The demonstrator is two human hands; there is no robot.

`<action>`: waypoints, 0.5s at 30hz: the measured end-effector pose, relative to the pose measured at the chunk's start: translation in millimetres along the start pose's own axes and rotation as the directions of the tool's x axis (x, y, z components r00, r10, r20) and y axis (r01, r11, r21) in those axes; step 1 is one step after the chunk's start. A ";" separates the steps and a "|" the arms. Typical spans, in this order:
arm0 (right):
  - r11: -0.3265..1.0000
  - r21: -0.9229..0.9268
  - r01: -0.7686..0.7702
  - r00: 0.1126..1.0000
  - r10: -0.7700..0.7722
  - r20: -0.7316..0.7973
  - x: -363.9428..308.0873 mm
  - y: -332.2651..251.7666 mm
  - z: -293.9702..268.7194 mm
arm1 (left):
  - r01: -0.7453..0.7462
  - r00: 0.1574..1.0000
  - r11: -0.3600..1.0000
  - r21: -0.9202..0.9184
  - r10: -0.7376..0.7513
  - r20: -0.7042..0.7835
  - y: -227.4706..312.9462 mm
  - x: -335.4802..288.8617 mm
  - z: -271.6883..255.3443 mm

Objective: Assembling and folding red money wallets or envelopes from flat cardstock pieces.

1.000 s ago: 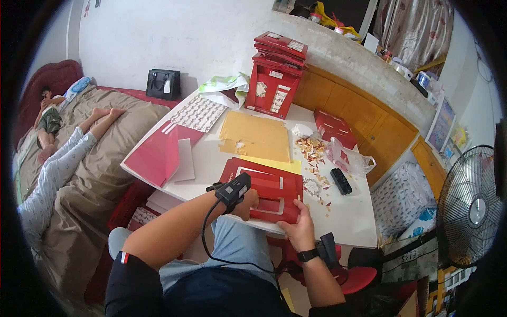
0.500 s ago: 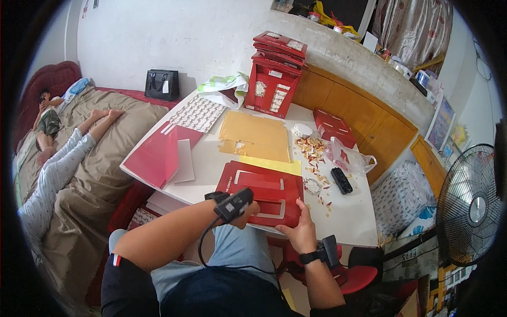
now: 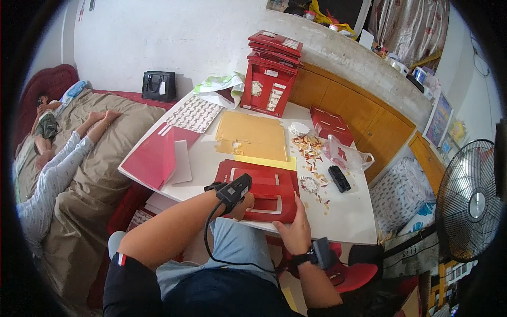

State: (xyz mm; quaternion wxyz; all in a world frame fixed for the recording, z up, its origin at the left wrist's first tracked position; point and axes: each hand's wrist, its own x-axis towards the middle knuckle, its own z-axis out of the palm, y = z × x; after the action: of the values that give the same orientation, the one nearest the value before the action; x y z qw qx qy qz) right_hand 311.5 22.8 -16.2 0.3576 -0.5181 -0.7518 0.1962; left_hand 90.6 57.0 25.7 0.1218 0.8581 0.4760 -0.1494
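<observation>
A flat red cardboard cut-out (image 3: 264, 182) with white rectangular openings lies at the near edge of the white table (image 3: 343, 216). My left hand (image 3: 240, 203), with a black device strapped to its back, grips the cut-out's near left edge. At the near right corner my right hand (image 3: 293, 230) holds the same sheet, thumb on top. A watch sits on that wrist.
Behind the cut-out lie a tan cardboard sheet (image 3: 252, 136), paper scraps (image 3: 311, 153), a black remote-like object (image 3: 339, 178), a clear plastic bag (image 3: 343, 153) and a stack of red boxes (image 3: 269, 79). A folded red sheet (image 3: 153, 158) lies left. A person lies on the bed (image 3: 47, 169). A fan (image 3: 470, 203) stands right.
Both hands have slid a little toward the near edge of the red cut-out, which has shifted slightly toward me. The rest of the table is unchanged.
</observation>
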 end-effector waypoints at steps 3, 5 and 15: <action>0.987 -0.148 0.069 0.990 -0.086 -0.112 -17.6 -14.9 -0.9 | 0.012 1.000 1.000 0.003 -0.012 0.010 -2.3 -0.5 0.0; 0.967 -0.236 0.092 0.982 -0.128 -0.138 -29.6 -14.8 3.7 | 0.032 0.998 0.995 -0.092 -0.026 0.062 -5.6 0.0 2.6; 0.717 -0.433 0.545 0.836 -0.506 0.214 -44.0 9.5 46.6 | 0.075 0.995 0.992 -0.101 -0.080 -0.051 -2.6 -4.7 8.1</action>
State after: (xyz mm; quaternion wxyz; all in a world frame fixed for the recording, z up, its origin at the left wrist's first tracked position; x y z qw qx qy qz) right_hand 292.2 -10.5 -68.3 0.2288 -0.3465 -0.9058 -0.0842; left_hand 84.9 51.9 19.8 0.1450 0.8356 0.5189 -0.1069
